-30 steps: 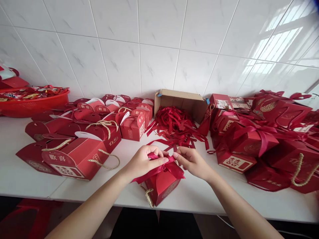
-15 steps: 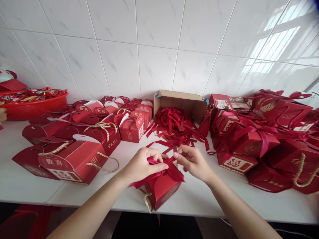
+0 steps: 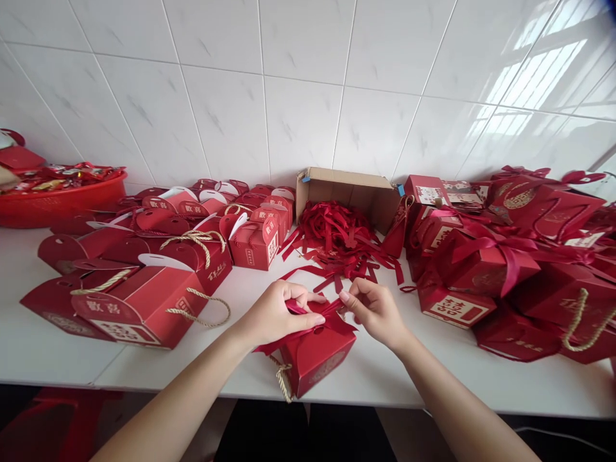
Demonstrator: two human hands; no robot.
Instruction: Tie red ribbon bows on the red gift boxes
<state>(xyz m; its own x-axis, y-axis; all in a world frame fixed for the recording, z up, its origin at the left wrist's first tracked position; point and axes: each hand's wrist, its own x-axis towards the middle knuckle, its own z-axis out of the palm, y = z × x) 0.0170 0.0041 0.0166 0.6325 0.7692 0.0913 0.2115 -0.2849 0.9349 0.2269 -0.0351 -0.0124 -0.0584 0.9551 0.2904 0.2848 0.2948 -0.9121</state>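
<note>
— At table's near edge, centre: red box (image 3: 317, 353) w/ ribbon (image 3: 337, 319) across its top. Both hands on the ribbon.
— Which hand does what?
— L hand (image 3: 276, 314) comes in from the left, fingers curled, thumb & forefinger pressed together on a ribbon loop at the box top. R hand (image 3: 378, 311) is opposite, thumb & forefinger pinching the other bit of ribbon, rest of the fingers folded in. Tips of both hands nearly meet over the middle of the box.
— Box flat or tipped?
— Stands on the table (image 3: 375, 378), one corner toward the camera, close to the front edge. Gold rope handle (image 3: 283, 380) hangs off its front-left side, down to the table edge. One ribbon tail sticks out left, under the L wrist.
— What's around?
— Left: open boxes (image 3: 144, 301), flaps up, rope handles, rows going back to the wall (image 3: 298, 96). Far left: red basket (image 3: 62, 199) w/ wrapped stuff in it, can't tell what exactly. Behind the hands: ribbon pile (image 3: 337, 234) spilling out of a carton (image 3: 356, 192) that lies on its side against the tiles. Right: tied boxes (image 3: 481, 263), bows on top, heaped, plus bags (image 3: 543, 208) behind them.
— Any of that touching the box?
— No. Pile's loose ends lie just beyond the knuckles, near but apart. Open boxes & tied boxes are well apart from it, one lot each side.
</note>
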